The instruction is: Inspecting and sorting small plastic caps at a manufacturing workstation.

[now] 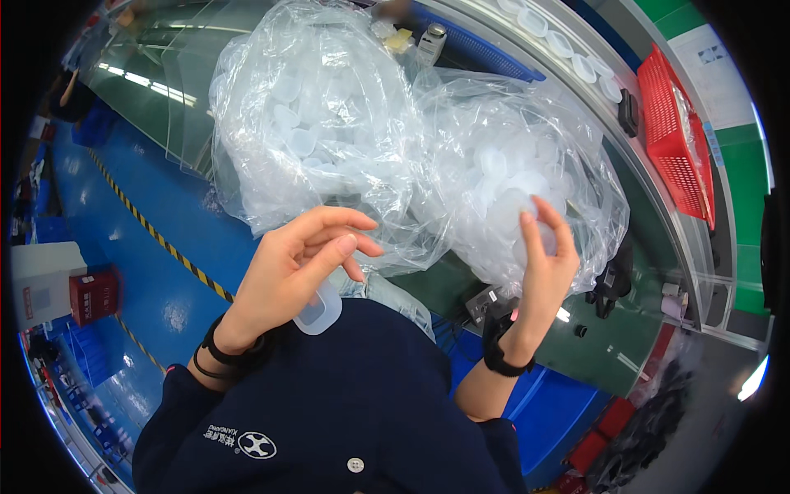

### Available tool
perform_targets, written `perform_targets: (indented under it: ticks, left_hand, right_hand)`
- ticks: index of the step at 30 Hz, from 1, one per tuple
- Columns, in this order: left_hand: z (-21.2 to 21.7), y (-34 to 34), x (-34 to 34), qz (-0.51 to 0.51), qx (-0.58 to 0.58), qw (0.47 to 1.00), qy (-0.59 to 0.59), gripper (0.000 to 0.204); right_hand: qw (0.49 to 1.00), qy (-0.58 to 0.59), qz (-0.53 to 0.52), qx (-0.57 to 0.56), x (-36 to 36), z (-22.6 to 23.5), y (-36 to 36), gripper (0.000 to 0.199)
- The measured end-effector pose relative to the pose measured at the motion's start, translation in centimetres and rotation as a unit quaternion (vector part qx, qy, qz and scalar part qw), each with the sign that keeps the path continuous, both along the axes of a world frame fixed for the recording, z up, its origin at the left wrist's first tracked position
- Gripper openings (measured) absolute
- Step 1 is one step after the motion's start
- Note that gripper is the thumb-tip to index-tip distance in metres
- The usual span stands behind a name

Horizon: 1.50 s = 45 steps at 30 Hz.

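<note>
Over the right-hand bag, my right hand [549, 255] has its thumb and forefinger closed at the edge of a round translucent plastic piece [512, 212]. My left hand [309, 257] hovers in front of the left-hand bag, thumb and fingers loosely curved and apart, with nothing visible between the tips. Partly hidden under that hand, a rounded translucent plastic container [322, 313] shows against my dark shirt; what supports it is hidden. Two clear plastic bags, one at left [247, 156] and one at right [605, 177], gape open, full of loose translucent pieces.
Several clear plastic pieces [559, 44] line the far ledge, near a red basket [671, 136] and a blue tray [485, 51]. A small bottle [431, 43] stands behind the bags. A blue bin [547, 407] is below my right arm. Striped tape [156, 235] crosses the blue floor.
</note>
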<state>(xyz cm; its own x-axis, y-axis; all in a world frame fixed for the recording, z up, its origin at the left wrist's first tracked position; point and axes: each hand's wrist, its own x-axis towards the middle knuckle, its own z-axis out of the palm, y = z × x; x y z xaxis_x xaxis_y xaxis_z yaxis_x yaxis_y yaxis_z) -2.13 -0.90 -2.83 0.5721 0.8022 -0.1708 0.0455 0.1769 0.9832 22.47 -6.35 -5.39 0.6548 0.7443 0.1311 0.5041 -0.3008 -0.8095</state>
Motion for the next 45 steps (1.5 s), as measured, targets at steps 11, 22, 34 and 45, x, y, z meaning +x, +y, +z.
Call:
perform_targets:
  ticks: [11, 22, 34, 45]
  left_hand:
    - [0.0, 0.8, 1.3, -0.002, 0.01, 1.0, 0.018, 0.026]
    - [1.4, 1.3, 4.5, 0.033, 0.1, 0.99, -0.092, 0.033]
    - [4.5, -0.5, 1.2, -0.085, 0.194, 0.977, -0.025, 0.07]
    - [5.0, -0.6, 1.2, -0.121, 0.126, 0.981, -0.085, 0.064]
  right_hand:
    - [0.997, -0.074, -0.002, 0.027, -0.9, -1.6, 1.3, 0.039]
    - [0.803, 0.548, 0.228, 0.053, -8.6, 2.5, -2.1, 0.028]
    - [0.745, 0.582, 0.254, 0.203, -7.3, 5.1, -3.7, 0.035]
    - [0.794, 0.493, 0.247, 0.256, -7.5, 5.0, -3.8, 0.043]
